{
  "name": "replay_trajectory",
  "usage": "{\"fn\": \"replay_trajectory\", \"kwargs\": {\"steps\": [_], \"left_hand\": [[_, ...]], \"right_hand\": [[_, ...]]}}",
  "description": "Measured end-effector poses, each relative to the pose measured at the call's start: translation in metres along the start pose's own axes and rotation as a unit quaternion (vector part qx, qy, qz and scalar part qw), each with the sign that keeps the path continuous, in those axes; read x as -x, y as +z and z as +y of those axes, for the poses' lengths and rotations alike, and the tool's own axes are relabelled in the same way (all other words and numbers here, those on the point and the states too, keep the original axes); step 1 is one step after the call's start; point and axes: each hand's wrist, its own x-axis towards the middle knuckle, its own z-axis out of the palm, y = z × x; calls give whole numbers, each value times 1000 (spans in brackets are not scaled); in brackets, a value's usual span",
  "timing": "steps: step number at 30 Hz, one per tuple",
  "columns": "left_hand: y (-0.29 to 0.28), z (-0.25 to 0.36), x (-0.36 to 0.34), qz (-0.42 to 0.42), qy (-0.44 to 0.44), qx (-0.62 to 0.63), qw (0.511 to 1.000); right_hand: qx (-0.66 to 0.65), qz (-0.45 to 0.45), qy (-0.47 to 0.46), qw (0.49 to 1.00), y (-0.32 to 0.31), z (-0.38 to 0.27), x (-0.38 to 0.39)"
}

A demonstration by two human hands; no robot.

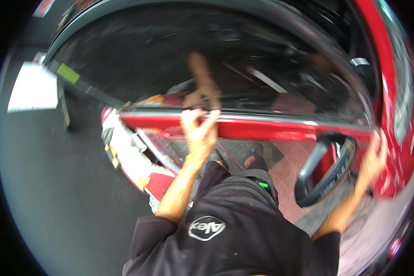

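A grey window trim strip (267, 118) runs along the lower edge of the dark glass (147, 60) on a red car door (271, 133). My left hand (200, 133) is at the strip left of its middle, with thumb and fingers closed on it; a small dark gap shows between them. Near the strip's right end, beside the door mirror (325, 170), my right hand (372, 161) reaches up with its fingers stretched out. Its fingertips touch the corner of the door; motion blurs them. The mirror has a dark casing and hangs out from the door.
Red bodywork (391, 170) rises at the right. Past the door's left end stands a white and red padded piece (129, 149) with yellow bits. A white sheet (33, 87) hangs at the far left. My feet stand on a grey and red grid floor (290, 168).
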Motion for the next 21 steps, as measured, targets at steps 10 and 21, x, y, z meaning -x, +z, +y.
{"fn": "replay_trajectory", "kwargs": {"steps": [10, 21], "left_hand": [[9, -10, 8, 42, -26, 121, 991], [-88, -250, 11, 252, -401, 192, 859]], "right_hand": [[-57, -216, -368, 903, 38, -204, 205], [-30, -78, -387, 918, 189, -179, 234]]}}
